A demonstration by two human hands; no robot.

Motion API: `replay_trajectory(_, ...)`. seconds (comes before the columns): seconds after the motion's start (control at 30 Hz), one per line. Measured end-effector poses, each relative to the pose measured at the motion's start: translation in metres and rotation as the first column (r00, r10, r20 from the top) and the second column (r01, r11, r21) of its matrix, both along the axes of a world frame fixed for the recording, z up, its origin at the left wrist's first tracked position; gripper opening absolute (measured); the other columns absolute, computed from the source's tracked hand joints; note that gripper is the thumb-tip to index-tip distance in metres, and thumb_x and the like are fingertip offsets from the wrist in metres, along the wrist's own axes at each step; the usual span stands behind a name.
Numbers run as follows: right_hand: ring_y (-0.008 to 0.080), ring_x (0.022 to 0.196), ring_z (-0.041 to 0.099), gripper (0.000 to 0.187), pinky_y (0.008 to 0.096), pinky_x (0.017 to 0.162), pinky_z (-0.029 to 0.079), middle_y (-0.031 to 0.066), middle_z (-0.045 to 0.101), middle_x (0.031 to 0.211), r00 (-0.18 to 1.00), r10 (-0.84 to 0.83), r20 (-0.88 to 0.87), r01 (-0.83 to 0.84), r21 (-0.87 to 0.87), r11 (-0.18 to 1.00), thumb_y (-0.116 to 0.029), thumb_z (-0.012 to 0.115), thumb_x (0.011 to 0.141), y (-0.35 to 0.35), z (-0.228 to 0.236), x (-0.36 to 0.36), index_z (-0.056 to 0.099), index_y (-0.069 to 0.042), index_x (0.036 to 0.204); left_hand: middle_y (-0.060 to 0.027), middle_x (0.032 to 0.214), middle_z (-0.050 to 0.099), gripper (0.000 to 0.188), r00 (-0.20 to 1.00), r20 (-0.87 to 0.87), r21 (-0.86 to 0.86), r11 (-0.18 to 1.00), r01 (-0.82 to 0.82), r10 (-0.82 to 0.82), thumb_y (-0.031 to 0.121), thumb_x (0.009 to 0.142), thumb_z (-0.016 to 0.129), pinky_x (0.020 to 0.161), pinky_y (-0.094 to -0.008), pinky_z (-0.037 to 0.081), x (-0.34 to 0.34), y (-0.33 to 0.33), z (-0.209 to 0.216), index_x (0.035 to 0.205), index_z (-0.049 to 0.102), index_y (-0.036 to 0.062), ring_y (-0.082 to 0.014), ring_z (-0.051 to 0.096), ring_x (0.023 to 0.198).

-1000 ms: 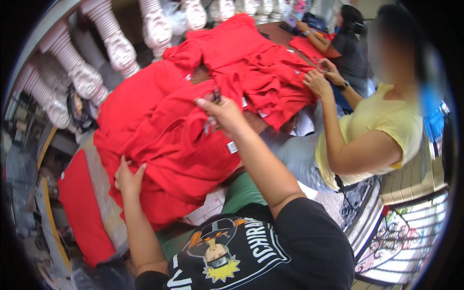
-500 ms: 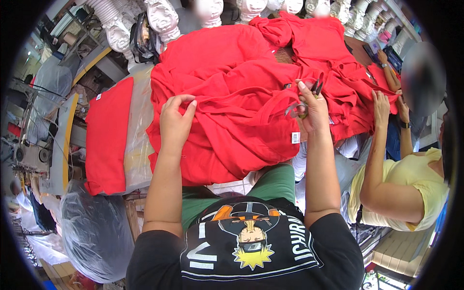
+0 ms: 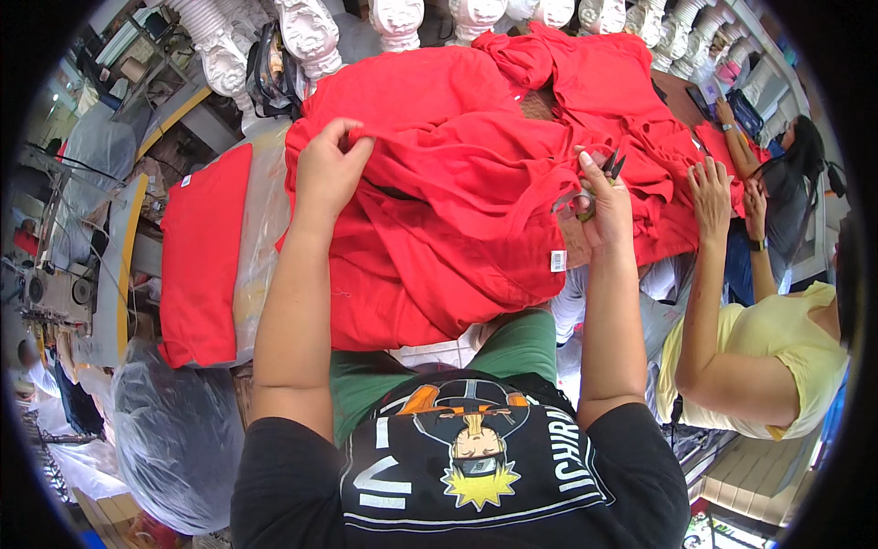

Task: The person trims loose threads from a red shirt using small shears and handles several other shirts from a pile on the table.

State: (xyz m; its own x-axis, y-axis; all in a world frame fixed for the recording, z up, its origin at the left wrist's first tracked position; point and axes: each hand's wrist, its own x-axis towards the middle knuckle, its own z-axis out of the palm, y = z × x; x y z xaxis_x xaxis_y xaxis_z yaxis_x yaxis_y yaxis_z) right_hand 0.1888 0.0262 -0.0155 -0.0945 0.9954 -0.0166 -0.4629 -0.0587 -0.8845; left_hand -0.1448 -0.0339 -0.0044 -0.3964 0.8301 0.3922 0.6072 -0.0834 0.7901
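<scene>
A loose red garment (image 3: 439,247) lies spread and rumpled on the table before me, with a small white label (image 3: 558,262) at its lower right. My left hand (image 3: 331,174) pinches a fold of it between thumb and fingers at the far left side, lifting the cloth a little. A pair of small scissors (image 3: 615,166) rests in my right hand (image 3: 605,203), dark blades pointing up and away, the handle loops partly behind the fingers. The right hand hovers by the garment's right edge; whether it also touches the cloth I cannot tell.
A folded red stack (image 3: 207,256) sits at the left on the plastic-covered table end. More red garments (image 3: 599,73) are heaped further back and right. Two other people work at the right, one in a yellow top (image 3: 759,357). White carved balusters (image 3: 311,37) line the far side.
My left hand has moved up and away, drawing its pinched fold along. My right hand has shifted slightly right with the scissors. A person's hand at the right has lifted with fingers straighter.
</scene>
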Motion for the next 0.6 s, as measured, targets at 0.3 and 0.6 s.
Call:
replay_trajectory(0.3, 0.003, 0.043, 0.04, 0.024, 0.0181, 0.04, 0.032, -0.0077, 0.044, 0.06, 1.0, -0.02, 0.014, 0.02, 0.015, 1.0, -0.015, 0.072, 0.084, 0.001, -0.005, 0.004, 0.065, -0.004, 0.104, -0.0031, 0.075, 0.066, 0.019, 0.999, -0.031, -0.098, 0.995, -0.02, 0.017, 0.018, 0.082, 0.066, 0.065, -0.0272, 0.047, 0.018, -0.002, 0.008, 0.094, 0.066, 0.0024, -0.0108, 0.06, 0.068)
replay_trajectory(0.6, 0.004, 0.042, 0.043, 0.021, 0.019, 0.039, 0.034, -0.0063, 0.047, 0.059, 0.999, 0.041, -0.006, -0.04, 0.061, 0.997, -0.015, 0.072, 0.084, -0.006, 0.002, -0.004, 0.064, -0.004, 0.1, -0.0069, 0.107, 0.065, 0.039, 0.911, 0.366, 0.345, 0.937, 0.058, -0.191, 0.021, 0.092, 0.059, 0.086, -0.0315, 0.049, -0.001, 0.033, 0.036, 0.124, 0.052, -0.0004, -0.0193, 0.063, 0.098)
